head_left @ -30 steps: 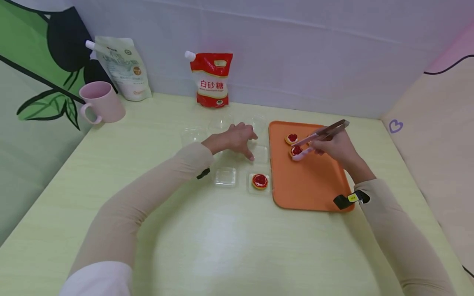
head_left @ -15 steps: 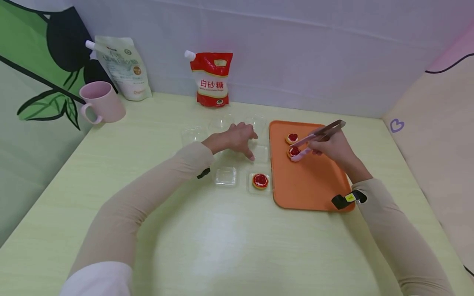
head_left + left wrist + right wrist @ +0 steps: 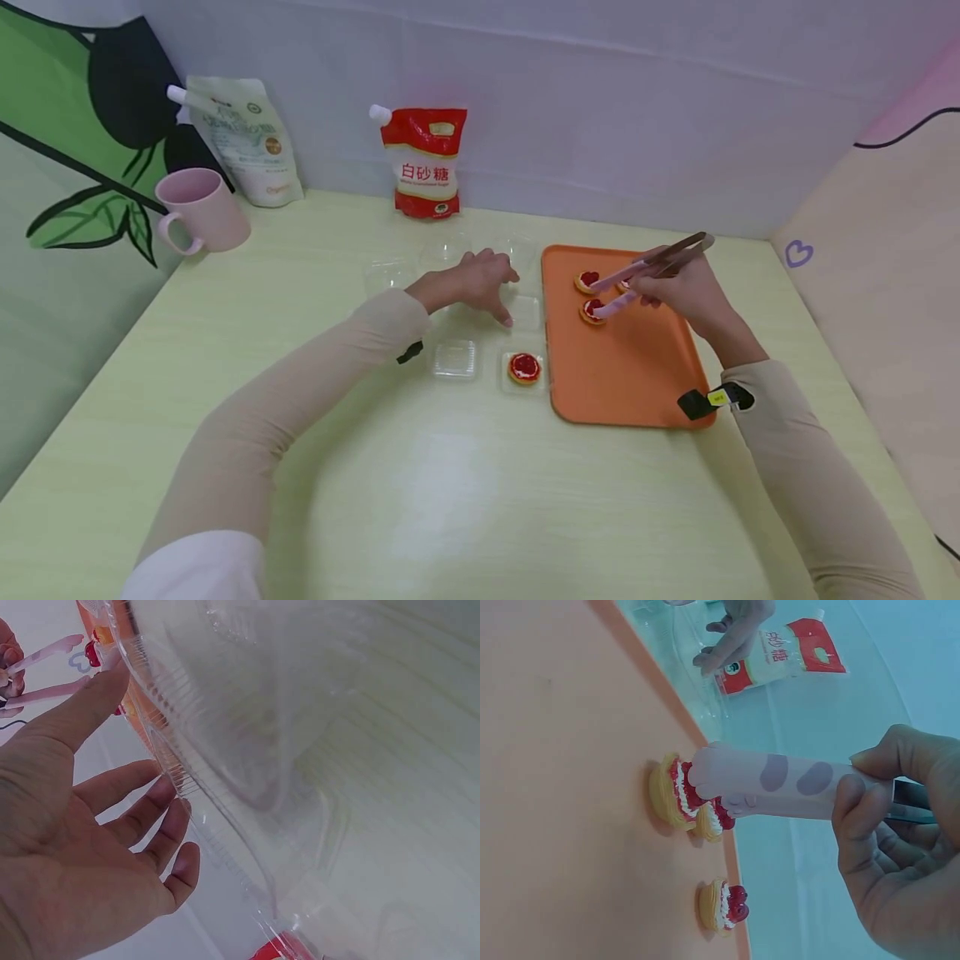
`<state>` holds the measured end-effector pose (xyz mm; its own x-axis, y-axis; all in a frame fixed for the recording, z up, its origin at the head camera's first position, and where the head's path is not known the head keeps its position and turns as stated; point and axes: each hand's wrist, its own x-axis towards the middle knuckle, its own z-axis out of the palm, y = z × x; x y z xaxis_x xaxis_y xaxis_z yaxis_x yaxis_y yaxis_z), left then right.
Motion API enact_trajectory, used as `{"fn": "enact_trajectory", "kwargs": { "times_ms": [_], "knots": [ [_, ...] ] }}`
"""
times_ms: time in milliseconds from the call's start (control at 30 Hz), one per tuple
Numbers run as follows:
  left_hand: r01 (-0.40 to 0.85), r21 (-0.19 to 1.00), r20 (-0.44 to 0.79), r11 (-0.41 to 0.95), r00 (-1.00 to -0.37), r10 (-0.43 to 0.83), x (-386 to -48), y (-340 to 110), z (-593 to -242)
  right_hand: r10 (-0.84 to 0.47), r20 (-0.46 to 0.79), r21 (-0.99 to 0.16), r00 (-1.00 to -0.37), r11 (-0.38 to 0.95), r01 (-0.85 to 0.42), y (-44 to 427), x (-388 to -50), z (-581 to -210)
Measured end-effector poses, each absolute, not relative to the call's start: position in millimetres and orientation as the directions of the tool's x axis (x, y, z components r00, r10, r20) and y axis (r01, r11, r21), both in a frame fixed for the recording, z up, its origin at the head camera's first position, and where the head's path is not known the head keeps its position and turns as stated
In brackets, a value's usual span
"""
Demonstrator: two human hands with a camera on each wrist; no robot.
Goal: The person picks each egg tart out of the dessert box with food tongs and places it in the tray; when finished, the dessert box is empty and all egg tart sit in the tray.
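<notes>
In the head view my right hand point(image 3: 686, 287) holds pink-tipped tongs point(image 3: 618, 303), their arms apart above the orange tray point(image 3: 630, 375). One tip is at the front fruit tart point(image 3: 591, 315); the other is near the back tart point(image 3: 587, 282). A third tart point(image 3: 724, 906) shows fully in the right wrist view. My left hand point(image 3: 486, 281) is at a clear plastic container point(image 3: 528, 313), thumb and fingers spread. In the left wrist view its fingertips are at that container's ridged edge point(image 3: 180, 776). Whether they press on it I cannot tell.
Left of the tray's front, one tart point(image 3: 524, 367) sits in a clear container. Another container point(image 3: 455, 360) lies beside it; several more stand behind my left hand. A red sugar pouch point(image 3: 427, 167), a pale pouch point(image 3: 251, 146) and a pink mug point(image 3: 204, 210) stand at the back.
The front tart has shifted slightly left on the tray. The tongs' arms have spread wider, and my right hand has moved a little right. My left hand has stayed put.
</notes>
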<state>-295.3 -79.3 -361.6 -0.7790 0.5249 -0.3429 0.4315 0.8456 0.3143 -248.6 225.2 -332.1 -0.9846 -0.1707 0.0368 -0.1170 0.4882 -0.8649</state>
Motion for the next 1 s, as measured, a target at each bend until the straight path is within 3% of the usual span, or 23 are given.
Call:
{"fn": "enact_trajectory", "kwargs": {
  "times_ms": [633, 1000],
  "knots": [
    [0.43, 0.34, -0.337, 0.836, -0.774, 0.535, -294.5, -82.3, -361.3, -0.193, 0.023, -0.893, -0.981, 0.438, -0.107, 211.8, -242.0, -328.3],
    [0.49, 0.419, -0.248, 0.765, -0.749, 0.615, -265.1, -96.6, -353.1, -0.275, 0.003, -0.91, -0.961, 0.399, -0.117, 193.2, -226.1, -321.0]
  ]
}}
